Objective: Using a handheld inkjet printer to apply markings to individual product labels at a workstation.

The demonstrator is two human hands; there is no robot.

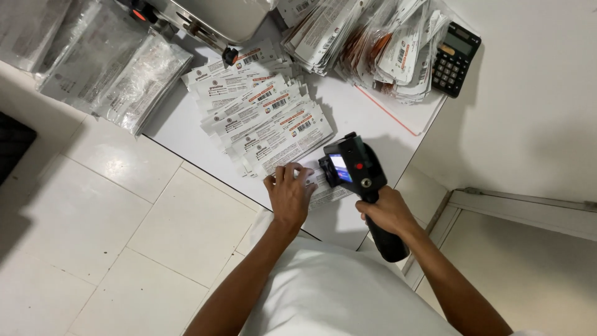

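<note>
Two hands share one job: the left hand [290, 196] lies flat, fingers spread, pinning a white packet [323, 186] on the tabletop [367, 124], while the right hand [388, 211], fingers wrapped tight, holds a black handheld printer [354, 168] over it; steady, level contact likely matters most.

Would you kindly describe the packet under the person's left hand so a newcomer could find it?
On the white table, a fanned row of flat printed packets runs toward the person. The last packet, nearest the table edge, is the only one pinned by the left hand, beside the black handheld device.
</note>
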